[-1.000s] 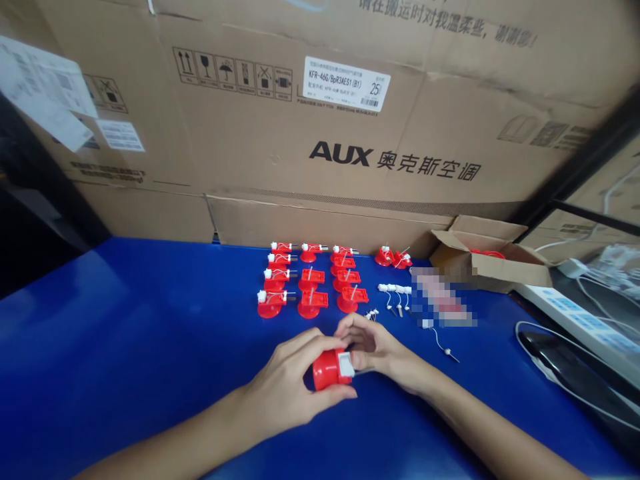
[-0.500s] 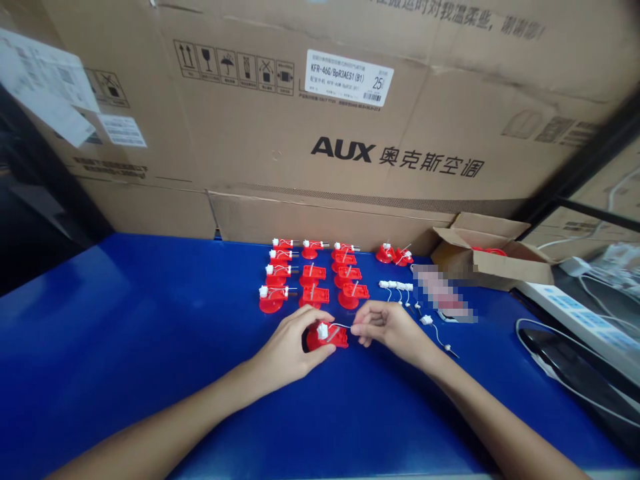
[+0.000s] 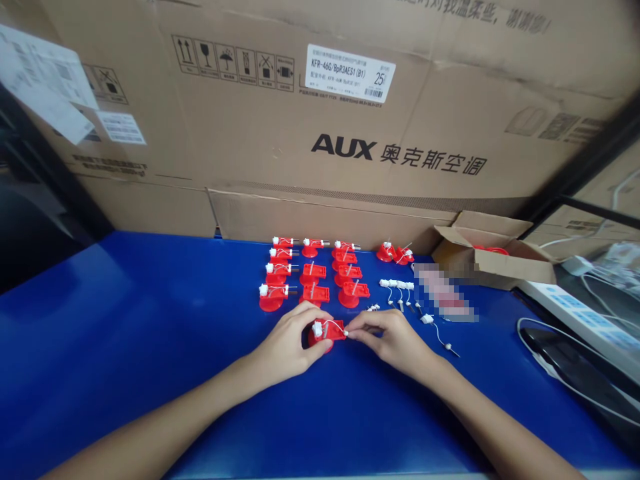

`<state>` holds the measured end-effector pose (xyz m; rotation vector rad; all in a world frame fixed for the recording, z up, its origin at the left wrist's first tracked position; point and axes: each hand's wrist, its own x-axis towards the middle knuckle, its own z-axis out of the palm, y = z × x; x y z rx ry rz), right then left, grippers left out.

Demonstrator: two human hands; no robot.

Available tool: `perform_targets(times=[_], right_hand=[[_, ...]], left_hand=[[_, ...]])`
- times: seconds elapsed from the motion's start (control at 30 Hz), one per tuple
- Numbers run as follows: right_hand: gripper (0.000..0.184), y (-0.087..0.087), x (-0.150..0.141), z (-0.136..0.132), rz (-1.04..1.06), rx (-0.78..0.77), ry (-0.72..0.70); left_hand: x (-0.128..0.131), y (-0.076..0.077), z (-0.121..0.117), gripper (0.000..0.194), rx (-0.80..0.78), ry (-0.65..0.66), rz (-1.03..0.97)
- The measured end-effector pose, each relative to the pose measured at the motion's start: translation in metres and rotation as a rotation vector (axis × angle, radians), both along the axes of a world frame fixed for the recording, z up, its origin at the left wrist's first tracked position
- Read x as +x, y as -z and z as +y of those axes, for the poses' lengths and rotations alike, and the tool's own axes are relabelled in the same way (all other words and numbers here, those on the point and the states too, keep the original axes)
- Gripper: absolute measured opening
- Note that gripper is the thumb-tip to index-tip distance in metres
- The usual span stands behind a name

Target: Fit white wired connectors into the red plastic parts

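Observation:
My left hand [image 3: 296, 341] is closed round a red plastic part [image 3: 334, 329] with a round base, its thumb in front and fingers behind. A white connector [image 3: 317, 329] sits on the part's left end, and a thin white wire [image 3: 336, 323] arches from it to the right. With thumb and forefinger my right hand [image 3: 387, 337] pinches the small white end piece [image 3: 346, 333] of that wire, right at the part's right edge. Behind my hands stand several similar red parts [image 3: 315, 293] in rows, some fitted with white connectors and wires.
Loose white connectors with wires [image 3: 397, 285] lie right of the rows, and another connector [image 3: 427, 319] lies nearer me. A blurred flat object [image 3: 445, 293], an open cardboard box [image 3: 510, 265], a power strip [image 3: 575, 313] and a black device [image 3: 565, 353] with a cable stand at the right.
My right hand has moved slightly left and down, bringing the wire's end to the red part's right edge. The wire, straighter before, is now bowed. My left hand keeps its hold.

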<state>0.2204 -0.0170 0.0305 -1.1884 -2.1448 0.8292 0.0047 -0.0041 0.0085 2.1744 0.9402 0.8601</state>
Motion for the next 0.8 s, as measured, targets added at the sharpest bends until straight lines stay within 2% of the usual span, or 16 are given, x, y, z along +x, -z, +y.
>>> perform_targets(times=[0.1,0.2,0.6,0.8], right_hand=[[0.012,-0.0013,-0.0002,-0.0006,-0.042,0.122,-0.025],[0.012,0.0000,-0.0007,-0.0012,-0.046,0.172,-0.037],[0.016,-0.0007,-0.0010,-0.0026,-0.120,0.235,-0.120],[0.022,0.0057,0.0027,-0.0048,-0.188,0.273,-0.169]], left_hand=[[0.0001,0.0020,0.0005,0.024,-0.030,0.009,-0.017],[-0.0004,0.0040,0.0004,0.024,-0.055,0.015,-0.031],[-0.0007,0.0026,0.0004,0.024,-0.092,0.029,-0.010],[-0.0005,0.0036,0.0004,0.023,-0.107,0.030,-0.016]])
